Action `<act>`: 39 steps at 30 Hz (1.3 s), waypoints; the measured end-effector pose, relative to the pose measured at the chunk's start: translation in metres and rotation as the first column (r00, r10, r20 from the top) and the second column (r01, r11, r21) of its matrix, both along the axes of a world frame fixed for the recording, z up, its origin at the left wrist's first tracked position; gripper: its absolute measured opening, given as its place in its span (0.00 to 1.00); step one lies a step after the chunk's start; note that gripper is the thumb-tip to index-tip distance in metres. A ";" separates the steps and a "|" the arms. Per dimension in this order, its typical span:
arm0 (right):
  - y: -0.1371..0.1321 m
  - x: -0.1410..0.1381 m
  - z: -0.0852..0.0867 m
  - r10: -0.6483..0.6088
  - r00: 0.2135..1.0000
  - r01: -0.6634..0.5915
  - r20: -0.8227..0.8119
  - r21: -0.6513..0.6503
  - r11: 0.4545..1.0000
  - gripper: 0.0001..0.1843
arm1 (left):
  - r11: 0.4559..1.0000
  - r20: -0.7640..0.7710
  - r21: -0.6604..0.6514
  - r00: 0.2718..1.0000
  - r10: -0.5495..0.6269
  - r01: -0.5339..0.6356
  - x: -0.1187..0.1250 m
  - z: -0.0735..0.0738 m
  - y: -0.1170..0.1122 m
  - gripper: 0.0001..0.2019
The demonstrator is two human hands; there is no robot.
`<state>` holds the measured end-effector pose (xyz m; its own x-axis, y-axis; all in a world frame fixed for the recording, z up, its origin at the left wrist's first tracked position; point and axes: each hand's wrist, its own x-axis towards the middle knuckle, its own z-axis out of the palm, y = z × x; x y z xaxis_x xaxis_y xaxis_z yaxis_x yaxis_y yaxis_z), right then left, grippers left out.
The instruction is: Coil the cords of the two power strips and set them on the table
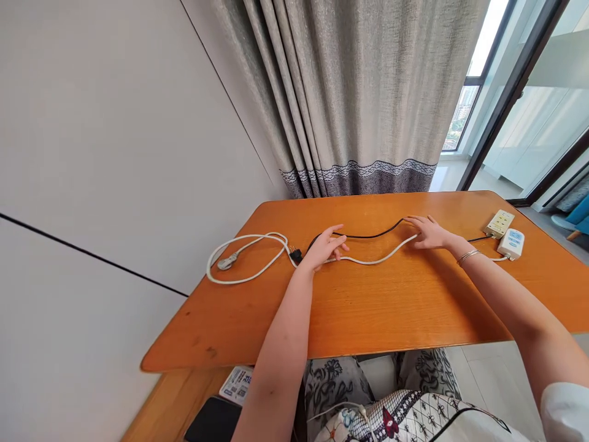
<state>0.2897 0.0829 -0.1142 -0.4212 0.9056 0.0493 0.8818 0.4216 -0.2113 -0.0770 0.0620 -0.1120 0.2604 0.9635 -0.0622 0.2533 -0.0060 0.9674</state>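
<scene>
Between my left hand and right hand, both loosely spread, black cord and white cord already lie apart, one white loop remaining.

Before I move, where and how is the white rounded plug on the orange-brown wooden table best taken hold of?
Probably by the thick body of the white plug, left hand coming from above: it lies inside a loop of the long white cord, which leaves its body toward the right.

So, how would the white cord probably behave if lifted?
The white cord would probably bend readily but spring somewhat, since it lies in wide loops. Lifted mid-length, it may tug the white socket block at one end; the pale plug would likely dangle.
</scene>
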 end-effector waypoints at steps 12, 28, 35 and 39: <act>0.003 -0.084 0.043 0.209 0.932 -0.142 0.295 -0.233 0.962 0.09 | 0.795 -0.694 0.466 0.718 0.055 0.389 0.040 -0.025 -0.018 0.42; -0.032 -0.114 0.193 0.222 0.392 -0.253 -0.893 0.128 0.959 0.27 | 0.805 -0.138 0.530 0.909 0.393 -0.267 0.013 0.008 -0.009 0.11; -0.043 -0.164 0.233 0.218 0.348 -0.204 -0.912 0.153 0.967 0.19 | 0.945 0.259 0.279 0.934 -0.244 0.170 0.041 -0.006 -0.014 0.32; -0.048 -0.189 0.233 0.220 0.332 -0.221 -0.917 0.150 0.964 0.20 | 0.902 0.304 0.289 0.863 -0.404 0.320 0.057 -0.006 -0.026 0.45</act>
<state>0.1008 0.0346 0.1192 -0.2950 0.7877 0.5408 0.0063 0.5675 -0.8233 -0.0196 0.0357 -0.1183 0.5574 0.7735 0.3015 -0.1621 -0.2548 0.9533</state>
